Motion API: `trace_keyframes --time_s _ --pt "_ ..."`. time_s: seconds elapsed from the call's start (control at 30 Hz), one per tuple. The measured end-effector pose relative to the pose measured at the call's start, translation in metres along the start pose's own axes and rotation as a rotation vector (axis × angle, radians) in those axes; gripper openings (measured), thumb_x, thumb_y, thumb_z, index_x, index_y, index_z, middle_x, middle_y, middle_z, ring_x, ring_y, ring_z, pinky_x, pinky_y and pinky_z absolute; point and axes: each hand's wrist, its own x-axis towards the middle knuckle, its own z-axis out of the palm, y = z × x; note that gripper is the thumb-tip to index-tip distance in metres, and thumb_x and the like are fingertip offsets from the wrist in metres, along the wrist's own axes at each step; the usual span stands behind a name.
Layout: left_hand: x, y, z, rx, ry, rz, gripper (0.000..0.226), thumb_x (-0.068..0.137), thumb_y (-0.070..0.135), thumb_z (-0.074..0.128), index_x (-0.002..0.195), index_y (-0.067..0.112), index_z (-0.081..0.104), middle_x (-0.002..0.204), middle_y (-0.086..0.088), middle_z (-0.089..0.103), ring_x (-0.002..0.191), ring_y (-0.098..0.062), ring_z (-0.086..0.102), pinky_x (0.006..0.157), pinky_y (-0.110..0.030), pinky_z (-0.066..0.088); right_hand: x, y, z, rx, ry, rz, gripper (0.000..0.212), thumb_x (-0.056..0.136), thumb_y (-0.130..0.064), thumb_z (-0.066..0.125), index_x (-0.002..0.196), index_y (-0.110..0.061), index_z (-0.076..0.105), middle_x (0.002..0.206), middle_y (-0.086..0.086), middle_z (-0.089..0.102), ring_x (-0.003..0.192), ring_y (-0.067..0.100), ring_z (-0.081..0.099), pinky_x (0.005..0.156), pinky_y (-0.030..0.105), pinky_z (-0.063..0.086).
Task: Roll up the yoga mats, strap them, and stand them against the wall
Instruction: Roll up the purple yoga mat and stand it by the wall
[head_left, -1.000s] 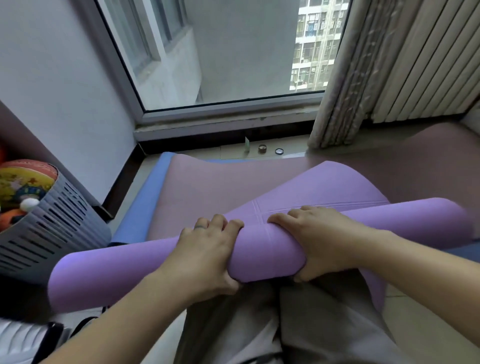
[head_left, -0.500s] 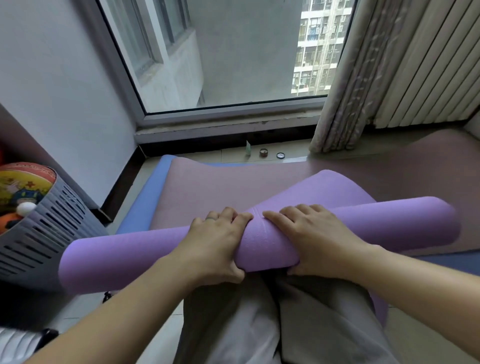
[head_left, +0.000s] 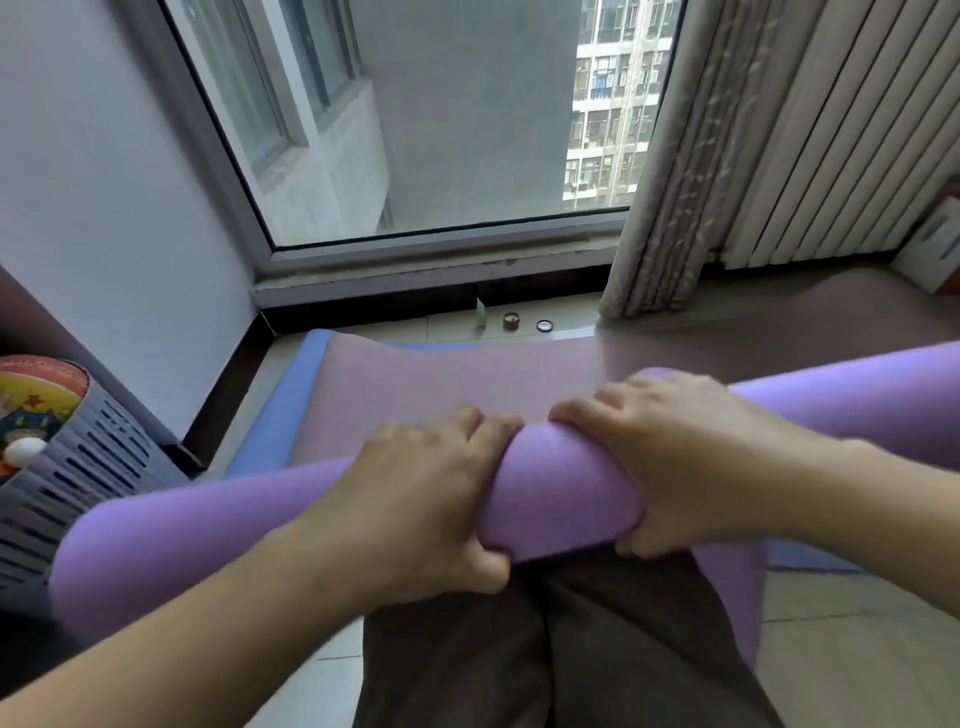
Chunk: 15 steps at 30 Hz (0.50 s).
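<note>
While the window (head_left: 467, 130) fills the upper middle of the frame, with a patterned curtain (head_left: 691, 156) and a ribbed white radiator (head_left: 841, 145) to its right, a mauve yoga mat (head_left: 441, 379) lies flat on the tiled floor across the middle, on top of a blue mat (head_left: 280, 431) whose edge shows along its left side. In front of it, the purple yoga mat (head_left: 561, 488) is a thick roll running from the lower left up to the right edge, held above the person's dark trousers (head_left: 545, 649); a loose stretch of the same purple hangs below it at lower right. A grey slotted basket (head_left: 78, 478) with a printed ball inside stands at the left edge. The left hand (head_left: 426, 493) and right hand (head_left: 691, 457) grip the roll near its middle, close together, fingers curled over the top and thumbs beneath. Two small round objects (head_left: 511, 321) sit on the floor under the window.
</note>
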Motion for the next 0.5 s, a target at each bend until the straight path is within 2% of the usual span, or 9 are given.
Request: trace_keyframes --time_s 0.17,0.27,0.33,0.37,0.43,0.47,0.5 --pt "-0.008 0.013 0.029 -0.033 -0.147 0.043 0.083 0.065 0.055 0.062 0.137 0.039 0.022 0.123 0.010 0.044 0.107 -0.019 0.053 0.090 -0.032 0.044 -0.023 -0.019 0.048 0.211 -0.151 0.014 0.093 0.058 -0.067 0.063 0.136 -0.038 0.020 0.117 -0.012 0.048 0.107 0.016 0.050 0.088 0.036 0.046" --pt "-0.010 0.012 0.043 -0.064 -0.222 0.053 0.083 0.064 0.055 0.064 0.136 0.039 0.026 0.121 0.009 0.045 0.105 -0.019 0.054 0.086 -0.032 0.046 -0.033 -0.022 0.064 0.273 -0.120 0.022 0.104 0.064 -0.069 0.061 0.147 -0.040 0.004 0.139 -0.012 0.036 0.124 0.014 0.039 0.103 0.031 0.034" --pt "-0.008 0.006 0.044 -0.153 -0.263 0.024 0.082 0.062 0.056 0.065 0.134 0.045 0.027 0.117 0.014 0.047 0.103 -0.014 0.054 0.084 -0.029 0.046 -0.036 -0.026 0.064 0.263 -0.086 0.024 0.107 0.063 -0.071 0.060 0.149 -0.038 0.005 0.147 -0.008 0.031 0.130 0.016 0.036 0.108 0.033 0.031" --pt "-0.005 0.002 0.044 -0.199 -0.298 0.008 0.080 0.062 0.056 0.066 0.132 0.048 0.028 0.116 0.017 0.048 0.103 -0.010 0.054 0.084 -0.027 0.045 -0.035 -0.027 0.067 0.199 -0.047 0.020 0.108 0.058 -0.072 0.060 0.148 -0.034 0.015 0.144 -0.003 0.038 0.125 0.019 0.043 0.104 0.037 0.038" --pt "0.008 -0.008 0.042 -0.287 -0.417 -0.021 0.079 0.065 0.054 0.070 0.133 0.051 0.029 0.119 0.020 0.048 0.108 -0.006 0.051 0.092 -0.027 0.044 -0.030 -0.030 0.074 0.126 0.064 0.028 0.110 0.045 -0.073 0.062 0.140 -0.024 0.036 0.124 0.003 0.058 0.102 0.024 0.060 0.083 0.042 0.053" --pt "0.014 -0.013 0.041 -0.327 -0.487 -0.032 0.080 0.067 0.053 0.072 0.135 0.051 0.029 0.124 0.020 0.048 0.112 -0.005 0.049 0.097 -0.028 0.043 -0.025 -0.031 0.078 0.129 0.088 0.021 0.108 0.045 -0.071 0.064 0.138 -0.022 0.038 0.118 0.003 0.060 0.097 0.025 0.062 0.077 0.042 0.054" --pt "0.020 -0.018 0.040 -0.357 -0.544 -0.041 0.082 0.070 0.052 0.073 0.138 0.050 0.028 0.129 0.020 0.046 0.116 -0.004 0.047 0.101 -0.029 0.041 -0.019 -0.031 0.078 0.142 0.053 0.018 0.106 0.049 -0.068 0.067 0.140 -0.023 0.034 0.120 0.002 0.058 0.099 0.026 0.060 0.080 0.043 0.052"
